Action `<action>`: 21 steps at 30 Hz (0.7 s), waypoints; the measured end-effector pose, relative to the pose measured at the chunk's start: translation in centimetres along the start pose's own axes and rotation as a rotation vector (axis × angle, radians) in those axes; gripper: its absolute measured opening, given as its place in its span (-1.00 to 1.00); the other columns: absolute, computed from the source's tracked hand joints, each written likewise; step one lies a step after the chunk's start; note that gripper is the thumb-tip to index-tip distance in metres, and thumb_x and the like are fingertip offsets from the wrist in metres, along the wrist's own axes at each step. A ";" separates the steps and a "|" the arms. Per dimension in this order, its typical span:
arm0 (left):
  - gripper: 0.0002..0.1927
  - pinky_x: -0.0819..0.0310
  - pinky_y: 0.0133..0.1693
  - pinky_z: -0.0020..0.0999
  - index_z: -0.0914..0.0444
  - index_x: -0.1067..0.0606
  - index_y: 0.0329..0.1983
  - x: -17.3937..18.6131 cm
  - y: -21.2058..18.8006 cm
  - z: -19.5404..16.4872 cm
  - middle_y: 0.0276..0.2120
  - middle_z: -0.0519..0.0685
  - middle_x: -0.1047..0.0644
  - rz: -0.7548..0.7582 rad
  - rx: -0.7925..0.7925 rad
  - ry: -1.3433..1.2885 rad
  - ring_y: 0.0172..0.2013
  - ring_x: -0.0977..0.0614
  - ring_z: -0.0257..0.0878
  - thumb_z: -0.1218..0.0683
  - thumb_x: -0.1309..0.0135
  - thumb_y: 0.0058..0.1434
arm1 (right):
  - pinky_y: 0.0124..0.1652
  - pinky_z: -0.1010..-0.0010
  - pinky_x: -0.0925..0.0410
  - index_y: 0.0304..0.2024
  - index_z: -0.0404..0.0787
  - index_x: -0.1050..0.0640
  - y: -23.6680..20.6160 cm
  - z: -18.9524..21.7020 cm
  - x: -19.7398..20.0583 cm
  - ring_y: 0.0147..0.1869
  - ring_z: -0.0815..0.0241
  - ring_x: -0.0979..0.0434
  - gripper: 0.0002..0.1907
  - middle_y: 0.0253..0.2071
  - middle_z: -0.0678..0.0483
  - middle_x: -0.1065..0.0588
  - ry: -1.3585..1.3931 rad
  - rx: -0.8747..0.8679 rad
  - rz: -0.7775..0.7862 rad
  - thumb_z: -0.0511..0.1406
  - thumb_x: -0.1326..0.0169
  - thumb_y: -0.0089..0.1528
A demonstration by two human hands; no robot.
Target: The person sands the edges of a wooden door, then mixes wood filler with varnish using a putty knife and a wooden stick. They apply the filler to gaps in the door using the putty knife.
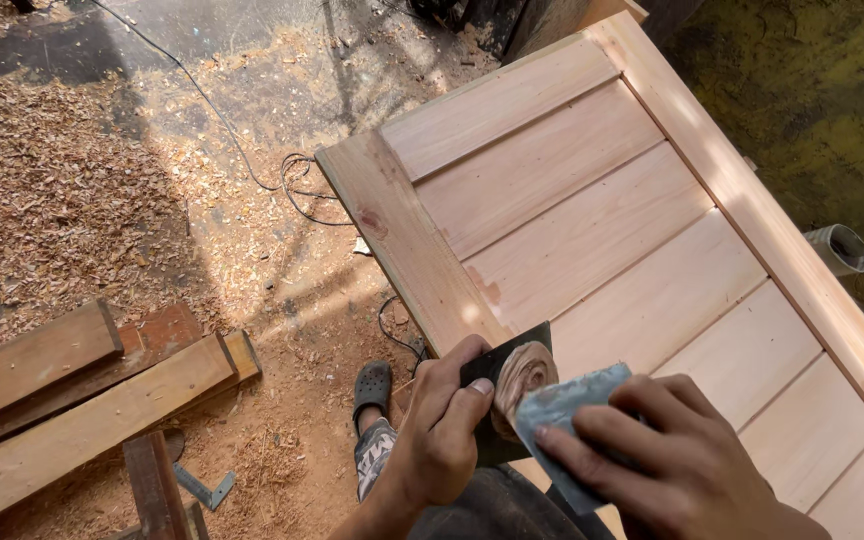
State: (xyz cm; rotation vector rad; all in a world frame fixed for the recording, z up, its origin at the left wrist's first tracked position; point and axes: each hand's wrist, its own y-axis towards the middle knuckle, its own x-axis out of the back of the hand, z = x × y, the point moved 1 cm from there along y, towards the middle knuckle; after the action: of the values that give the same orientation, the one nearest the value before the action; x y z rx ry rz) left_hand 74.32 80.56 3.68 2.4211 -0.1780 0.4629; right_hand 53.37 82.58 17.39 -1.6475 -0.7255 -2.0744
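The thin, dark, flat square card with a swirl of tan wood paste on it [512, 375] is sitting at the near edge of the big pale wooden door panel made of wide boards [592, 230]. The left hand [442, 430] is holding this card, with the thumb on top and the fingers curling around its edge, pinching it. The card is looking light and a bit bendy, so a grip at its bare dark corner, away from the paste, seems best. The paste is looking soft and sticky, and it would smear if touched.

The right hand [672, 460] is pressing a small grey-blue flat scraper [562, 420] against the paste. Its fingers are lying close together on top of the scraper, pressing down. The scraper is looking thin and light too.

The door panel is looking heavy and stiff, and it is lying flat and filling the right side. Under it, a foot in a dark rubber clog [372, 385] is standing on the ground covered in wood shavings [62, 190]. A thin black cable [292, 185] is lying loose there, near the panel's corner. Some long brown wooden planks [82, 400] are lying well apart on the left. A grey pipe end [840, 248] is poking out past the panel's far side.
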 end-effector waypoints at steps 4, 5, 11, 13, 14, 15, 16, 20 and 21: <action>-0.89 -0.50 -0.08 -0.05 0.50 -0.49 -0.23 0.0 0.1 0.1 0.15 0.38 -0.46 0.033 -0.008 0.024 -0.06 -0.55 0.11 0.32 -0.13 0.21 | -0.16 0.11 -0.33 0.01 0.03 -0.64 -0.6 -0.7 -0.8 -0.08 0.06 -0.45 -0.47 -0.16 0.19 -0.51 -0.054 -0.100 0.034 -0.19 -0.25 -0.06; -0.89 -0.51 -0.07 -0.05 0.51 -0.48 -0.23 0.0 0.1 0.1 0.15 0.39 -0.46 0.035 -0.015 0.014 -0.05 -0.55 0.11 0.32 -0.13 0.22 | -0.17 0.11 -0.36 -0.01 -0.02 -0.64 -0.9 -0.7 -1.0 -0.10 0.04 -0.46 -0.49 -0.18 0.15 -0.52 -0.064 -0.090 0.008 -0.26 -0.24 -0.06; -0.89 -0.51 -0.08 -0.05 0.51 -0.47 -0.28 0.0 0.4 0.3 0.13 0.41 -0.47 0.058 -0.005 0.032 -0.05 -0.57 0.12 0.32 -0.13 0.22 | -0.07 0.15 -0.33 0.03 0.09 -0.65 -0.6 -0.5 -0.7 -0.02 0.09 -0.48 -0.53 -0.14 0.24 -0.54 -0.144 -0.159 0.077 -0.28 -0.23 0.03; -0.89 -0.52 -0.04 -0.05 0.52 -0.47 -0.26 0.0 0.4 0.2 0.13 0.40 -0.47 0.065 -0.003 0.010 -0.02 -0.57 0.14 0.31 -0.13 0.22 | -0.07 0.15 -0.33 0.03 0.08 -0.65 -0.2 -0.3 -0.2 -0.03 0.09 -0.49 -0.54 -0.14 0.24 -0.54 -0.132 -0.175 0.087 -0.28 -0.23 0.03; -0.88 -0.53 -0.01 -0.06 0.53 -0.47 -0.24 0.0 0.4 0.2 0.13 0.40 -0.46 0.044 -0.003 0.006 0.01 -0.57 0.14 0.31 -0.13 0.23 | -0.05 0.17 -0.34 0.02 0.10 -0.63 -0.1 -0.2 -0.1 -0.03 0.12 -0.49 -0.58 -0.14 0.25 -0.53 -0.065 -0.079 0.036 -0.24 -0.22 0.08; -0.87 -0.55 0.02 -0.07 0.54 -0.47 -0.22 0.0 0.3 0.1 0.14 0.40 -0.46 0.026 -0.002 0.003 0.03 -0.58 0.14 0.31 -0.13 0.25 | -0.03 0.19 -0.34 0.02 0.13 -0.62 0.0 0.0 0.0 -0.03 0.14 -0.49 -0.62 -0.14 0.26 -0.52 0.004 0.017 -0.016 -0.21 -0.21 0.12; -0.87 -0.54 0.00 -0.06 0.53 -0.47 -0.24 -0.1 0.3 0.1 0.14 0.41 -0.46 0.045 -0.006 0.015 0.02 -0.57 0.15 0.31 -0.13 0.23 | -0.06 0.17 -0.32 0.01 0.11 -0.62 -0.1 -0.1 -0.1 -0.04 0.12 -0.48 -0.58 -0.14 0.24 -0.52 -0.024 -0.028 -0.003 -0.17 -0.22 0.07; -0.87 -0.52 -0.01 -0.03 0.53 -0.48 -0.25 -0.1 0.3 0.2 0.13 0.41 -0.46 0.045 -0.025 0.027 0.01 -0.56 0.17 0.30 -0.14 0.20 | -0.11 0.15 -0.31 -0.01 0.01 -0.64 -1.0 -0.5 -0.9 -0.09 0.07 -0.47 -0.53 -0.17 0.16 -0.55 -0.079 -0.086 -0.036 -0.21 -0.26 -0.01; -0.86 -0.52 0.01 -0.03 0.53 -0.49 -0.24 -0.1 0.3 0.2 0.13 0.40 -0.46 0.034 -0.042 0.014 0.02 -0.56 0.17 0.31 -0.13 0.20 | -0.11 0.16 -0.33 -0.01 -0.02 -0.64 -1.3 -0.7 -1.0 -0.11 0.07 -0.47 -0.55 -0.18 0.14 -0.55 -0.086 -0.082 -0.074 -0.26 -0.26 0.00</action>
State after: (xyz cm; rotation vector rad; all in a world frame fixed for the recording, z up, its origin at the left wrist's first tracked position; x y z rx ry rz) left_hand 74.18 80.18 3.70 2.3766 -0.2206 0.4861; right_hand 52.30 83.22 16.05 -1.7894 -0.7491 -2.1206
